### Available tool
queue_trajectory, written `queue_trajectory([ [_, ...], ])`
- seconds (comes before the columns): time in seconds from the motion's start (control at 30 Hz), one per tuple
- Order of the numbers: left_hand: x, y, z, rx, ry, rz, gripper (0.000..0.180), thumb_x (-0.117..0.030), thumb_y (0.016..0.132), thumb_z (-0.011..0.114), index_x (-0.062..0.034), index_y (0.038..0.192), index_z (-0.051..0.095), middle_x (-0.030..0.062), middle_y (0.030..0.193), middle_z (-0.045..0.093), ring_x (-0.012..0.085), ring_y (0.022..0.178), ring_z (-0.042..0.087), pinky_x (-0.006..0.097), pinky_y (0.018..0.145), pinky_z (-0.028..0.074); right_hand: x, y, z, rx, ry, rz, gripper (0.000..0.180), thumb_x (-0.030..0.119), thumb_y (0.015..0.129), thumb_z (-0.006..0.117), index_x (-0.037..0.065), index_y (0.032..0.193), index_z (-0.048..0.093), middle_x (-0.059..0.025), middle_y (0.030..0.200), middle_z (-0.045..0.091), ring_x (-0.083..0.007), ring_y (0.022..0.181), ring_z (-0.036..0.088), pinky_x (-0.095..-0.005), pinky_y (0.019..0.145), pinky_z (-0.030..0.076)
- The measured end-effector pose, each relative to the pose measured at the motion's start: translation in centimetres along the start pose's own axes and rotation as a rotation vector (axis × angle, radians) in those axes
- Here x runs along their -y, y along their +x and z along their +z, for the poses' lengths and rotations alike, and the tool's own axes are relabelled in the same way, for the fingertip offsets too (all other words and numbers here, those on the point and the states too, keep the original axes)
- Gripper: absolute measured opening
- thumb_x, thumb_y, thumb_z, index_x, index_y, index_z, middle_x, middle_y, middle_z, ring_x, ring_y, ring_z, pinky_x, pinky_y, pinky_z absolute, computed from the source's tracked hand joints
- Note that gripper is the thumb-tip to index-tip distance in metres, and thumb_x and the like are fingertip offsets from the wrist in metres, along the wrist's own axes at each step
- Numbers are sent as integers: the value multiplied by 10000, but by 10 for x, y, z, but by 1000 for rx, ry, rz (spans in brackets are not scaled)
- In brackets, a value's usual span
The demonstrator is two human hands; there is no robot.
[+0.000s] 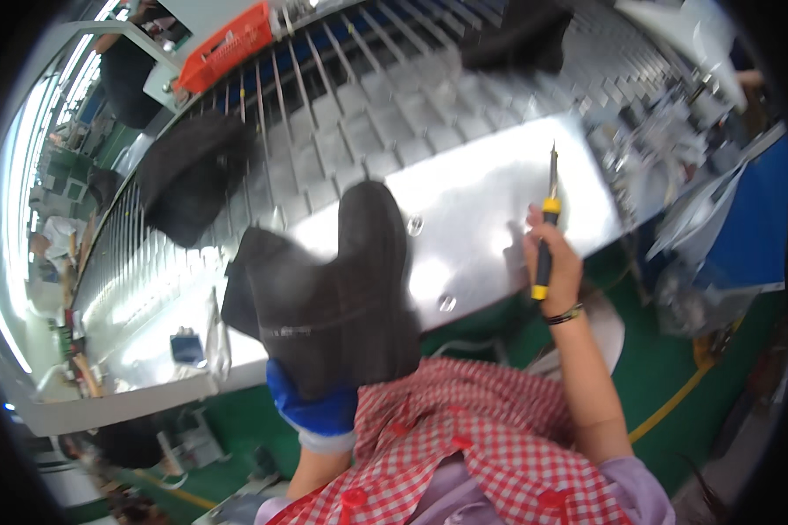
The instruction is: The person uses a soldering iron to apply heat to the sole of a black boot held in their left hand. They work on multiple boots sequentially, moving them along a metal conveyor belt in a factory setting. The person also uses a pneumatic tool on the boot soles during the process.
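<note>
My left hand, in a blue glove (313, 404) with a pale cuff, holds up a black boot (324, 297) in front of my body. The boot hides my left fingers. My right hand (560, 267) has its fingers wrapped round the black and yellow handle of a soldering iron (550, 210). Its thin metal tip points away from me, above a shiny metal plate (464, 232) at the bench edge. The tip is apart from the boot.
A conveyor of metal rods (306, 114) runs behind the plate. Dark boots lie on it, one at the left (193, 175) and another at the far right (521, 39). A red basket (228, 48) stands at the back. Clear plastic bags (665, 149) are heaped at the right.
</note>
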State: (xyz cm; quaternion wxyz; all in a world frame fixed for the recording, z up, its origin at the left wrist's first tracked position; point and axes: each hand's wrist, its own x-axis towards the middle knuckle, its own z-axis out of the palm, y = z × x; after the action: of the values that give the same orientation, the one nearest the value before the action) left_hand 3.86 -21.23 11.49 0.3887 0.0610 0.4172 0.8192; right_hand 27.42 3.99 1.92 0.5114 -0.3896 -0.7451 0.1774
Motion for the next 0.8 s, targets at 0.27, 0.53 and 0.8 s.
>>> queue_trajectory([
  [0.27,-16,23,32,219,-71,-83,660,-501,1000,432,-88,1508,346,158,1515,408,342,1380,408,501,1155,326,-22,21,1,44,-185,-34,267,-11,794,689,91,1027,611,-139,1003,704,-342,804,641,-422,723,524],
  [0.53,-61,130,127,523,-6,46,482,-350,1050,376,8,1336,528,165,1330,582,277,1213,569,404,1080,424,-10,23,-12,29,-262,-46,264,42,771,694,112,1014,614,-122,757,612,-328,731,612,-443,661,489],
  [0.8,26,326,252,957,43,345,327,-185,1038,394,-44,1257,591,101,1165,652,229,1099,617,373,1025,464,-13,23,-8,62,-165,-76,322,52,744,701,111,1045,603,-129,783,625,-340,751,617,-446,680,497],
])
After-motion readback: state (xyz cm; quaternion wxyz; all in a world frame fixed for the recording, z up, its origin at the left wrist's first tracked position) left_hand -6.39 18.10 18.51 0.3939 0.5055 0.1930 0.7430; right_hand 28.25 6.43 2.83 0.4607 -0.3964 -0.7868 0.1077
